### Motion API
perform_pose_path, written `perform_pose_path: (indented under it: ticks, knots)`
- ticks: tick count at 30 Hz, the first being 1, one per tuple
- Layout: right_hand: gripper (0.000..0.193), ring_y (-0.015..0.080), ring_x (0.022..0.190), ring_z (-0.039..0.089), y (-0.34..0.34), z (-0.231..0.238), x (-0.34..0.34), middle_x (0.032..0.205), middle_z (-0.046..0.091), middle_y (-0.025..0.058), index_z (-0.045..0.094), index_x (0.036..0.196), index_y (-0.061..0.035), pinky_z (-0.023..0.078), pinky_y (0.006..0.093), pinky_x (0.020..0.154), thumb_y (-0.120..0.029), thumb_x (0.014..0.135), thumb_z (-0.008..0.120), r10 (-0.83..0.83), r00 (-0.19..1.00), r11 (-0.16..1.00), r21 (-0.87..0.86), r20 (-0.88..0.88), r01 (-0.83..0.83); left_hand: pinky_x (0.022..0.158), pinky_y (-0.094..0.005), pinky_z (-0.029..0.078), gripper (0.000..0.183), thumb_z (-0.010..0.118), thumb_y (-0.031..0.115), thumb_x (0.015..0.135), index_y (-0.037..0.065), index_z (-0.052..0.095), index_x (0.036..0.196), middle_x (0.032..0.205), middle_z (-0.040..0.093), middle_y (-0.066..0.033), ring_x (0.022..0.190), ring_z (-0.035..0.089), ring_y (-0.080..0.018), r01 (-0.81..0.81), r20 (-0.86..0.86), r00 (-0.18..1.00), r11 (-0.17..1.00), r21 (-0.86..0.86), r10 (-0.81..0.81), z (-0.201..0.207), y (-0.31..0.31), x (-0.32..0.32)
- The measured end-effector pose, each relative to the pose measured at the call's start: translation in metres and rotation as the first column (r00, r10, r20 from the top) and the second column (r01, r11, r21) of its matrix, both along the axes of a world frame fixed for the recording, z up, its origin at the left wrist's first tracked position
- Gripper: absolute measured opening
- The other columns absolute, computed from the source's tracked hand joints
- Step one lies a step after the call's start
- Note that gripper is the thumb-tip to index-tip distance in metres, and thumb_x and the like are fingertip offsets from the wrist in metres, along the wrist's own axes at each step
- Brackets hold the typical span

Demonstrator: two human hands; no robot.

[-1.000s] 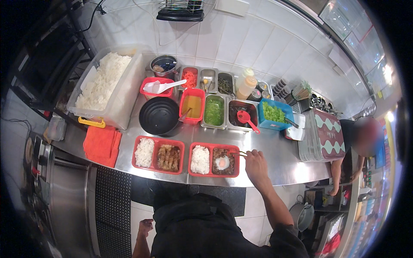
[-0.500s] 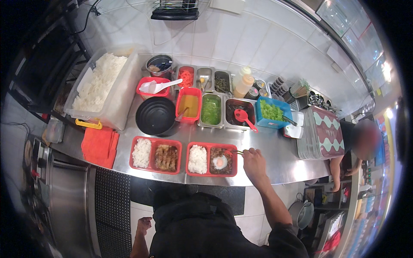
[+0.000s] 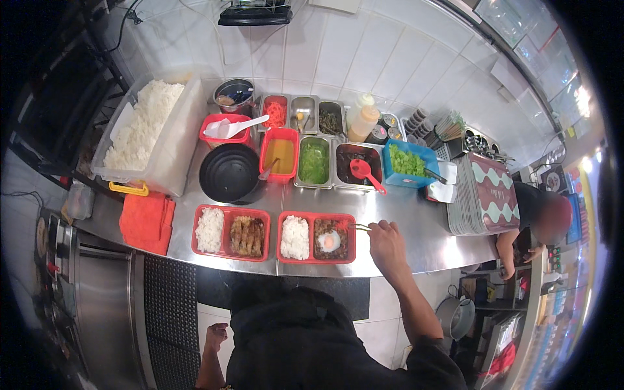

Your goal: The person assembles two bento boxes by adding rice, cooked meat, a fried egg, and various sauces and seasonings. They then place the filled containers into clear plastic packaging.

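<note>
My right hand (image 3: 387, 249) is closed around slim metal tongs (image 3: 361, 227), whose tips reach the right rim of a red two-part meal box (image 3: 316, 260). White rice (image 3: 295, 238) fills its left part. On the right, dark minced meat bears a soft egg (image 3: 329, 241), with red shreds (image 3: 342, 224) near the tong tips. Left of this box stands a second red meal box (image 3: 231, 256), with rice and a sliced browned cutlet (image 3: 247, 236). My left hand (image 3: 216, 336) hangs low beside my body, fingers loosely curled and nothing visible in them.
A large rice tub (image 3: 170, 146), a black bowl (image 3: 229, 173) and several topping pans line the back. A blue lettuce bin (image 3: 411, 177) and stacked printed lids (image 3: 492, 195) stand right. An orange cloth (image 3: 147, 223) lies left. Another person (image 3: 543, 208) is at far right.
My right hand and the tongs have drawn slightly to the right, off the minced meat. Red shreds now lie beside the egg. The whole view has shifted a little.
</note>
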State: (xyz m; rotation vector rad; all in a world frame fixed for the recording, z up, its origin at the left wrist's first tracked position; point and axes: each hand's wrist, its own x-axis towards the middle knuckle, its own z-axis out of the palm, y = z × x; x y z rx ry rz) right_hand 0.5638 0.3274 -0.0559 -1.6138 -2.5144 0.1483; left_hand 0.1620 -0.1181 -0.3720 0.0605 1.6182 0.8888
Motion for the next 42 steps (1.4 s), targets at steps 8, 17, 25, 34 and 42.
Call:
perform_pose_path:
  ticks: [8, 17, 25, 34, 42]
  knots:
    - [0.015, 0.0386, 0.079, 0.071, -0.018, -0.008, -0.007, 0.086, 0.070, 0.0230, 0.071, 0.079, 0.0017, 0.060, 0.0476, 0.072, -0.008, 0.083, 0.060, 0.032, 0.989, 0.988, -0.151, 0.147, -0.010, 0.057, -0.0266, 0.048, 0.040, 0.061, -0.001, 0.081, -0.010, 0.066, 0.120, 0.079, 0.062, -0.0020, 0.059, 0.053, -0.0083, 0.104, -0.088, 0.991, 0.992, 0.077, -0.097, -0.016, -0.004, 0.011]
    - [0.023, 0.0444, 0.074, 0.069, -0.009, -0.025, -0.009, 0.081, 0.069, 0.0250, 0.071, 0.074, 0.0007, 0.056, 0.0531, 0.070, -0.015, 0.087, 0.061, 0.011, 0.994, 0.980, -0.198, 0.108, 0.011, 0.059, -0.0271, 0.048, 0.040, 0.059, -0.002, 0.082, -0.008, 0.067, 0.121, 0.077, 0.061, -0.0007, 0.061, 0.054, -0.0089, -0.041, -0.001, 0.999, 0.999, 0.028, 0.041, 0.016, -0.001, 0.009]
    - [0.020, 0.0415, 0.076, 0.071, -0.009, 0.004, -0.012, 0.085, 0.071, 0.0228, 0.070, 0.078, 0.0008, 0.058, 0.0507, 0.070, -0.012, 0.088, 0.059, 0.012, 0.986, 0.979, -0.204, 0.165, 0.022, 0.058, -0.0264, 0.047, 0.039, 0.056, -0.002, 0.083, -0.010, 0.066, 0.120, 0.074, 0.060, -0.0005, 0.058, 0.053, -0.0092, -0.089, 0.018, 0.996, 0.993, -0.075, 0.090, 0.017, -0.001, 0.013]
    - [0.020, 0.0392, 0.080, 0.070, 0.013, -0.013, -0.015, 0.090, 0.069, 0.0205, 0.070, 0.086, -0.0004, 0.057, 0.0500, 0.071, -0.016, 0.094, 0.059, -0.074, 0.986, 0.994, -0.074, 0.148, 0.086, 0.056, -0.0261, 0.045, 0.035, 0.055, -0.002, 0.085, -0.009, 0.068, 0.117, 0.078, 0.061, -0.0011, 0.058, 0.052, -0.0081, -0.010, -0.040, 0.999, 0.998, -0.059, 0.008, 0.018, 0.020, 0.010]
    - [0.015, 0.0360, 0.097, 0.065, 0.010, 0.000, -0.010, 0.100, 0.067, 0.0153, 0.069, 0.099, -0.0035, 0.057, 0.0481, 0.076, -0.016, 0.091, 0.067, -0.106, 0.987, 0.993, -0.038, 0.120, 0.112, 0.055, -0.0279, 0.046, 0.034, 0.050, -0.004, 0.085, -0.008, 0.070, 0.112, 0.078, 0.063, -0.0045, 0.059, 0.054, -0.0106, -0.098, -0.157, 0.983, 0.995, -0.019, 0.094, 0.018, 0.016, 0.005]
